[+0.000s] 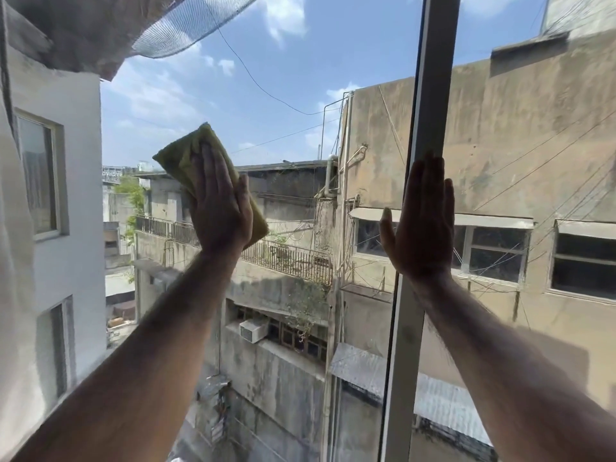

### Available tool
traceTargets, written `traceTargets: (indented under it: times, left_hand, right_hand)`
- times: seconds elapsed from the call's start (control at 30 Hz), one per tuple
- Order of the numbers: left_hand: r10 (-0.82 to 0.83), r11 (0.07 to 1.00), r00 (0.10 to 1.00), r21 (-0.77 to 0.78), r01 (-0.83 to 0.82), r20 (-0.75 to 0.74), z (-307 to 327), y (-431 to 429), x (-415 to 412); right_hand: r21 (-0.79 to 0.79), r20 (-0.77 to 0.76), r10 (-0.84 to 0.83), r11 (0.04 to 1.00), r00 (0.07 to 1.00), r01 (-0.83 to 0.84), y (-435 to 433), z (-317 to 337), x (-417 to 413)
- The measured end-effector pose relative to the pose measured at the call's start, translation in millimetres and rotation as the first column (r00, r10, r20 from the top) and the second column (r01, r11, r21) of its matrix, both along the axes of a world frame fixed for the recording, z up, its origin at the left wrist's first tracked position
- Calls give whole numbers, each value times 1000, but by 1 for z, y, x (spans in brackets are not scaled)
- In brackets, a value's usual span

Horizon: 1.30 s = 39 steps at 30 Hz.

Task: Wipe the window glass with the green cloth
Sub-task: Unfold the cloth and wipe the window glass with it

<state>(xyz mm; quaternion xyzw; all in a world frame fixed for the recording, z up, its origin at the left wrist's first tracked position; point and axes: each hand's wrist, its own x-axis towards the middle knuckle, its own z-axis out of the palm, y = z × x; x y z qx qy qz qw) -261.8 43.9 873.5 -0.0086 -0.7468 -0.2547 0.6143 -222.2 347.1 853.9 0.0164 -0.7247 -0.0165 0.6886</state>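
The green cloth (181,158) is folded and lies flat against the window glass (283,95), left of centre. My left hand (220,201) presses it to the pane with a flat palm and fingers together, pointing up. The cloth's lower corner sticks out to the right of that hand. My right hand (421,218) is spread flat against the glass, its fingertips over the grey vertical window frame (430,95). It holds nothing.
The vertical frame bar runs from top to bottom right of centre. A light curtain (13,228) hangs along the left edge. Through the glass I see concrete buildings, cables and sky.
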Motion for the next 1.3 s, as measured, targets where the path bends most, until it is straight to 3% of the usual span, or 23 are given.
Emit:
traceTargets:
  times: [0.07, 0.13, 0.23, 0.3, 0.33, 0.4, 0.5, 0.57, 0.6, 0.67, 0.73, 0.8, 0.87, 0.9, 0.97, 1.07, 1.17, 1.23, 1.3]
  left_hand:
    - [-22, 1000, 1000, 13, 22, -23, 20, 40, 3]
    - [-46, 975, 996, -219, 29, -73, 17, 83, 3]
    - [-124, 781, 983, -625, 13, -134, -24, 121, 3]
    - [-120, 685, 984, -728, -13, -130, -52, 109, -1]
    - [-110, 692, 985, -722, -19, -132, -62, 94, -3]
    - [-62, 812, 988, -583, -32, -140, -73, 54, -7]
    - [60, 985, 997, -162, -67, -50, -54, 7, -11]
    - [50, 997, 999, 61, -50, -5, -21, 7, -9]
    - [35, 995, 999, 90, -34, -9, -6, 17, -7]
    - [17, 1000, 999, -21, -18, -44, 9, 45, -5]
    - [-16, 957, 996, -291, -12, -92, 1, 80, -4]
    - [-57, 825, 991, -565, -23, -124, -20, 100, -4]
    - [-81, 717, 987, -696, -39, -138, -41, 85, -7]
    - [-81, 719, 987, -694, -39, -140, -49, 68, -10]
    - [-44, 829, 990, -558, -40, -135, -63, 25, -15]
    - [62, 983, 996, -168, -71, -56, -51, -26, -20]
    - [51, 993, 999, 110, -50, -6, -2, -16, -18]
    - [36, 997, 999, 74, -35, -13, 22, 16, -15]
    - [22, 993, 999, -116, -26, -39, 21, 55, -12]
  right_hand:
    - [-3, 1, 5, 1000, 1000, -5, 0, 0, -1]
    - [0, 4, 6, 1000, 1000, -6, 1, 0, -1]
    - [8, -7, -16, 1000, 1000, 16, 2, 0, -2]
    - [7, -2, -34, 999, 999, 34, 3, 0, -3]
    - [6, -3, -29, 1000, 1000, 29, 3, 0, -4]
    - [5, -24, -14, 1000, 1000, 14, 3, -1, -5]
    - [3, -31, -2, 1000, 1000, 2, 2, -1, -6]
    - [4, -33, -8, 1000, 999, 9, 1, -1, -7]
    - [5, -34, -6, 1000, 999, 6, 1, -1, -6]
    - [9, -38, -1, 1000, 999, 1, 1, 0, -6]
    - [14, -46, -9, 1000, 999, 10, 2, -1, -5]
    - [14, -48, -18, 1000, 999, 19, 3, -1, -5]
    - [18, -41, -22, 1000, 999, 23, 4, -2, -6]
    - [16, -33, -24, 1000, 999, 24, 5, -2, -6]
    - [10, -17, -26, 1000, 999, 27, 5, 0, -7]
    - [7, -11, -23, 1000, 1000, 23, 5, -1, -8]
    - [7, -12, -32, 999, 999, 32, 4, 0, -8]
    - [8, -8, -38, 999, 999, 39, 4, -1, -8]
    - [10, -2, -46, 999, 999, 46, 4, -1, -8]
